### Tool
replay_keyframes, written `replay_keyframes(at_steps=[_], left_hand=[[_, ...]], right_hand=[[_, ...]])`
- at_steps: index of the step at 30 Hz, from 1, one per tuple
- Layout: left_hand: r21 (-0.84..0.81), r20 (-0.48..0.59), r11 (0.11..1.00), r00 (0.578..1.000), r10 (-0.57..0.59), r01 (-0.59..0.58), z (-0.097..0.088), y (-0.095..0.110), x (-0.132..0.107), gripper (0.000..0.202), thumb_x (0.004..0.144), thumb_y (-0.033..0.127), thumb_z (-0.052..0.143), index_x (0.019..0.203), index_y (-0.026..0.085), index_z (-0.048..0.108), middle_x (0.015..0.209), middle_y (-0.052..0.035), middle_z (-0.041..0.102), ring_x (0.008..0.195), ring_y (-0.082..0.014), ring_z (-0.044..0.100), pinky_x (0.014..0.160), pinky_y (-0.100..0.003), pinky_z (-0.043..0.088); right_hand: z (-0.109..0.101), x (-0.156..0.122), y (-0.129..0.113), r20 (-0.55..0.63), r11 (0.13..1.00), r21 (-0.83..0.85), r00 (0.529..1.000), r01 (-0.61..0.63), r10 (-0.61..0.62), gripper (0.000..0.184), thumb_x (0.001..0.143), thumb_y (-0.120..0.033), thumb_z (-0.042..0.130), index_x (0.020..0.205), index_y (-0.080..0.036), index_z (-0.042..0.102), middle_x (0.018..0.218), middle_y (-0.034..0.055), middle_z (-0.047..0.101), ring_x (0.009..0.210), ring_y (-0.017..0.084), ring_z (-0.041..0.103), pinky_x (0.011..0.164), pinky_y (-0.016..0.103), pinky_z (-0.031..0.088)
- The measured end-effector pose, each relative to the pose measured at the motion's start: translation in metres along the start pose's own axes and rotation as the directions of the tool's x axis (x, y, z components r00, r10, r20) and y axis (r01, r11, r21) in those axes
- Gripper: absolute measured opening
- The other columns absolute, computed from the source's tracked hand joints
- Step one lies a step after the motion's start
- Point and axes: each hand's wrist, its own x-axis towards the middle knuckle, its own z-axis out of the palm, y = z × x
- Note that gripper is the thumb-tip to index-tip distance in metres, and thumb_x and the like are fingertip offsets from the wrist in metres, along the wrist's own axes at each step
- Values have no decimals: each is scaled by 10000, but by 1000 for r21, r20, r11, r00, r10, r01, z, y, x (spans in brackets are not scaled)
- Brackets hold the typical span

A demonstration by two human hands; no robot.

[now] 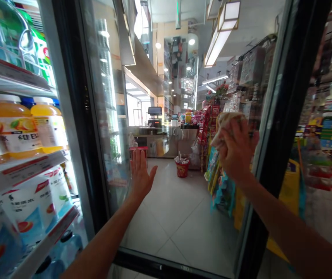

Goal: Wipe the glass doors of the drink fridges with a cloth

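Note:
An open glass cooler door (183,217) with a black frame stands in front of me. My left hand (140,175) lies flat against the glass, fingers straight and together, holding nothing. My right hand (235,152) is closed on a crumpled beige cloth (226,121) and presses it against the glass near the door's right frame.
Cooler shelves (29,166) at the left carry orange juice bottles (17,126) and white drink packs (35,203). Through the glass I see a tiled shop floor, a red bucket (182,168), a counter with a till (155,116), and snack racks (209,131) at the right.

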Motion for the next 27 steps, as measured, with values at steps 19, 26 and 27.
replay_keyframes(at_steps=[19, 26, 27], left_hand=[[84, 38, 996, 999, 6, -9, 5, 13, -13, 802, 808, 548, 458, 1430, 228, 65, 1497, -155, 123, 1385, -279, 46, 1071, -564, 164], [96, 86, 995, 996, -10, 2, 2, 14, -13, 817, 807, 545, 464, 1430, 218, 50, 1500, -159, 94, 1385, -284, 25, 1072, -566, 159], [95, 91, 995, 996, -6, -3, 2, 14, -13, 817, 807, 543, 466, 1430, 219, 48, 1500, -159, 93, 1386, -284, 31, 1071, -565, 162]], right_hand=[[5, -33, -35, 107, 884, 182, 885, 431, -453, 367, 869, -126, 393, 1202, -212, 522, 1326, 11, 497, 1365, 136, 193, 1147, 430, 60], [8, -24, -36, 94, 906, 120, 904, 406, -417, 376, 867, -131, 366, 1206, -153, 528, 1365, 57, 450, 1380, 174, 137, 1140, 444, 67], [8, -30, -39, 112, 846, 163, 843, 508, -527, 373, 868, -123, 360, 1192, -172, 538, 1356, 31, 463, 1375, 156, 157, 1145, 432, 60]])
